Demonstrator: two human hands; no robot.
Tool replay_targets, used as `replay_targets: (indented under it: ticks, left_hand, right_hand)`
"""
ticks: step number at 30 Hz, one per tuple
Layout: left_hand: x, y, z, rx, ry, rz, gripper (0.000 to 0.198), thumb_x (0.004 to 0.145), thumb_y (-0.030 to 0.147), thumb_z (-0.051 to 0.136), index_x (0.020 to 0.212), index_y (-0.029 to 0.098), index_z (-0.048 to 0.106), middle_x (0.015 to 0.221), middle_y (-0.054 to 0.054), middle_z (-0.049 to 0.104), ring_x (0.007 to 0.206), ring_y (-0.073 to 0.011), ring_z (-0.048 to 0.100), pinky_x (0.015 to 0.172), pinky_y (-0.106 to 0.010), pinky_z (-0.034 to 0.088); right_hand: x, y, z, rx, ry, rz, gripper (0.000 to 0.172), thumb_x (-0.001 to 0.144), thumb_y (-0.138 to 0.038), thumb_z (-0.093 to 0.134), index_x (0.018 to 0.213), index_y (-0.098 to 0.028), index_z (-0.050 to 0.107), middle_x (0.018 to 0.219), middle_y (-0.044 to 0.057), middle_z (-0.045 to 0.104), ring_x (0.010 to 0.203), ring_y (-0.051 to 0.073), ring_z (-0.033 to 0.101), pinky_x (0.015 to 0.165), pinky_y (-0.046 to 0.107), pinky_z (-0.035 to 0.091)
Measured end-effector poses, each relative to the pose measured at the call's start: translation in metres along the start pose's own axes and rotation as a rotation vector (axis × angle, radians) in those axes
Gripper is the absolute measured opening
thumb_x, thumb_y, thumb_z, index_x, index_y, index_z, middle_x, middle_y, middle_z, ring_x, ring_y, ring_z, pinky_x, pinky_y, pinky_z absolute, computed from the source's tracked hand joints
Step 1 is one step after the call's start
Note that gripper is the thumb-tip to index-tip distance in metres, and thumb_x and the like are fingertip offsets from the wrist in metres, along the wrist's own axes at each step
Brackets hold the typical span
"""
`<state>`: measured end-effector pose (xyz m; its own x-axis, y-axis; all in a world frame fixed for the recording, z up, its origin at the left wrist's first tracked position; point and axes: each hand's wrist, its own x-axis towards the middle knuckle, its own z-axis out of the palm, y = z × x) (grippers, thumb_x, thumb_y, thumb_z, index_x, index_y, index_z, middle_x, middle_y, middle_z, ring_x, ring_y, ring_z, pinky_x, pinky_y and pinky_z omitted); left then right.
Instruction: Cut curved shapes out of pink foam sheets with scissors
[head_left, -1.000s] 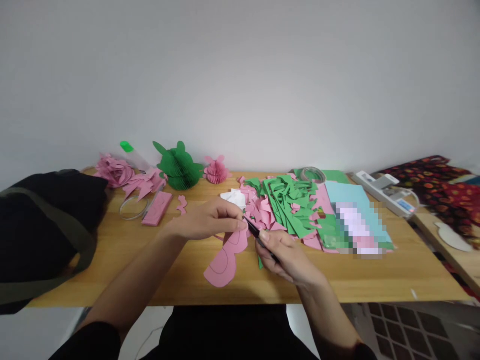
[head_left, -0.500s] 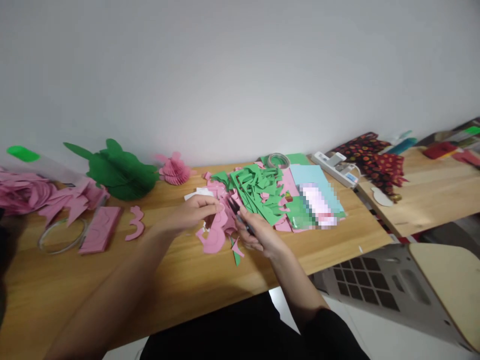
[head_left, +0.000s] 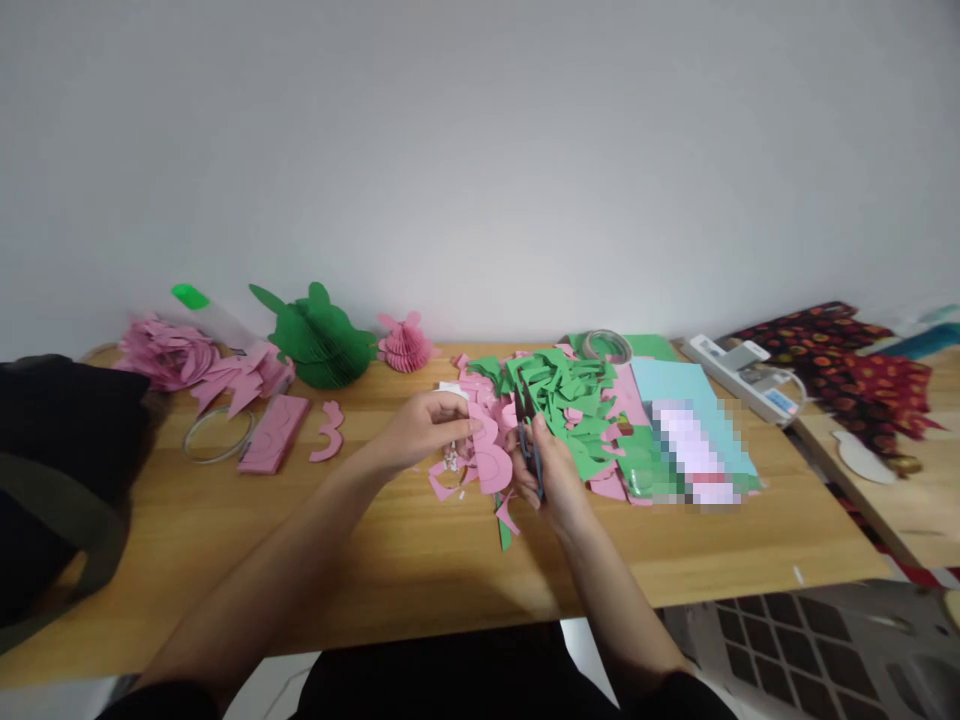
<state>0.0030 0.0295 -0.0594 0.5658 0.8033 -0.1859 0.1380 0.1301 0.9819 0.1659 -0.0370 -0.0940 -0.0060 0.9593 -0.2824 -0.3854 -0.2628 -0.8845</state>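
Between its thumb and fingers, my left hand [head_left: 429,428] pinches a pink paper cutout [head_left: 491,465] with scalloped edges and a curved line drawn on it. My right hand [head_left: 553,470] is wrapped around the dark handles of a pair of scissors [head_left: 531,455], whose blades point away from me beside the cutout. Under and behind both hands lies a heap of green paper scraps [head_left: 574,390] mixed with pink ones. A loose pink scrap [head_left: 507,517] rests on a green strip just below the cutout.
To the left are a pink paper stack [head_left: 274,435], a scalloped pink piece [head_left: 328,432], a wire ring [head_left: 218,436] and a green honeycomb paper shape [head_left: 322,340]. A tape roll [head_left: 607,347], light-blue paper [head_left: 694,390] and a power strip [head_left: 742,375] lie right. A black bag [head_left: 64,470] stands far left.
The view has swung left, bringing the black bag in. A curved pink strip now lies apart from the cutout, beside it on the table. Both hands keep their holds.
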Motion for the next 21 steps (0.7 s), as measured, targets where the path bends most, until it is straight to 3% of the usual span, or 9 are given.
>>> replay_targets:
  ticks: [4, 7, 13, 18, 21]
  left_hand:
    - [-0.003, -0.004, 0.002, 0.040, -0.022, 0.003, 0.026, 0.074, 0.033, 0.071, 0.058, 0.015, 0.062, 0.048, 0.001, 0.060, 0.045, -0.0097, 0.054, 0.046, -0.020, 0.041]
    - [-0.003, -0.008, 0.005, 0.078, 0.020, 0.021, 0.030, 0.077, 0.033, 0.068, 0.054, 0.015, 0.061, 0.046, 0.002, 0.059, 0.044, -0.0092, 0.053, 0.045, -0.019, 0.040]
    - [0.003, -0.014, 0.007, 0.082, 0.257, 0.026, 0.023, 0.075, 0.031, 0.067, 0.058, 0.016, 0.061, 0.050, 0.002, 0.060, 0.046, -0.0095, 0.054, 0.048, -0.021, 0.043]
    - [0.006, -0.020, 0.010, 0.065, 0.319, 0.017, 0.018, 0.065, 0.026, 0.072, 0.067, 0.017, 0.056, 0.059, 0.005, 0.058, 0.051, -0.0092, 0.056, 0.052, -0.021, 0.043]
    - [0.004, -0.022, 0.014, 0.024, 0.335, 0.016, 0.032, 0.060, 0.021, 0.075, 0.085, 0.018, 0.056, 0.073, 0.005, 0.059, 0.059, -0.0099, 0.059, 0.059, -0.024, 0.047]
  right_hand:
    - [-0.002, 0.001, 0.005, -0.137, 0.052, -0.075, 0.040, 0.062, -0.052, 0.079, 0.068, -0.018, 0.059, 0.037, -0.011, 0.039, 0.029, 0.004, 0.024, 0.029, 0.020, 0.014]
    - [-0.003, 0.002, 0.005, -0.194, 0.061, -0.089, 0.030, 0.063, -0.040, 0.079, 0.062, -0.018, 0.058, 0.042, -0.008, 0.045, 0.034, 0.005, 0.031, 0.032, 0.020, 0.020]
    - [-0.010, 0.002, -0.001, -0.190, 0.096, -0.064, 0.024, 0.063, -0.036, 0.073, 0.060, -0.018, 0.058, 0.039, -0.009, 0.045, 0.031, 0.004, 0.030, 0.030, 0.020, 0.019]
    - [-0.014, 0.001, -0.004, -0.153, 0.115, -0.042, 0.022, 0.063, -0.035, 0.072, 0.061, -0.019, 0.057, 0.039, -0.010, 0.045, 0.030, 0.003, 0.029, 0.028, 0.018, 0.018]
    - [-0.014, 0.002, -0.005, -0.137, 0.118, -0.038, 0.023, 0.061, -0.035, 0.073, 0.060, -0.019, 0.056, 0.039, -0.010, 0.044, 0.030, 0.003, 0.029, 0.028, 0.018, 0.018]
